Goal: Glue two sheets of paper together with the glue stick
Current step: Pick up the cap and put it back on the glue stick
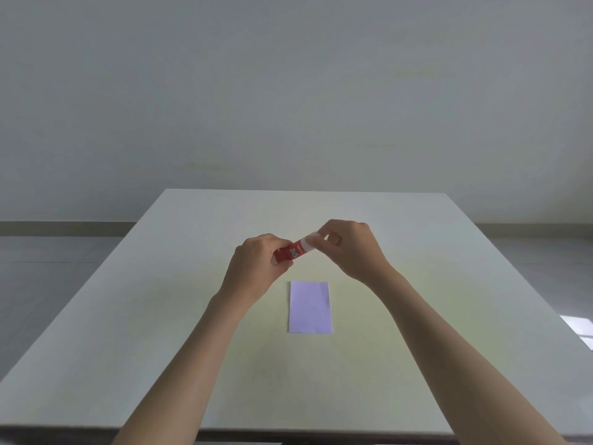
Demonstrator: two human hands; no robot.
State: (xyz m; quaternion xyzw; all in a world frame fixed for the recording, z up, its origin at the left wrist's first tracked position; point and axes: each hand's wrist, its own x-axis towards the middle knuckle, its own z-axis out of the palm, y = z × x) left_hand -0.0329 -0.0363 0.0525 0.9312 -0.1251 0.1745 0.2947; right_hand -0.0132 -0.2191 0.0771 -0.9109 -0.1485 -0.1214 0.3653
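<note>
red glue stick (292,251) with white cap (310,238); pale lilac paper (310,307); white table (160,300)

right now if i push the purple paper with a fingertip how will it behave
The paper lies flat and thin on the smooth table, so it would probably slide easily. It looks light and floppy, likely bending if lifted by one edge.

Bare table (160,316) all around paper (310,308)

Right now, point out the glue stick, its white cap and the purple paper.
glue stick (291,252), head view, red labelled barrel.
white cap (312,238), head view, cap's side by the right fingers.
purple paper (310,308), head view, sheet's middle.
</note>
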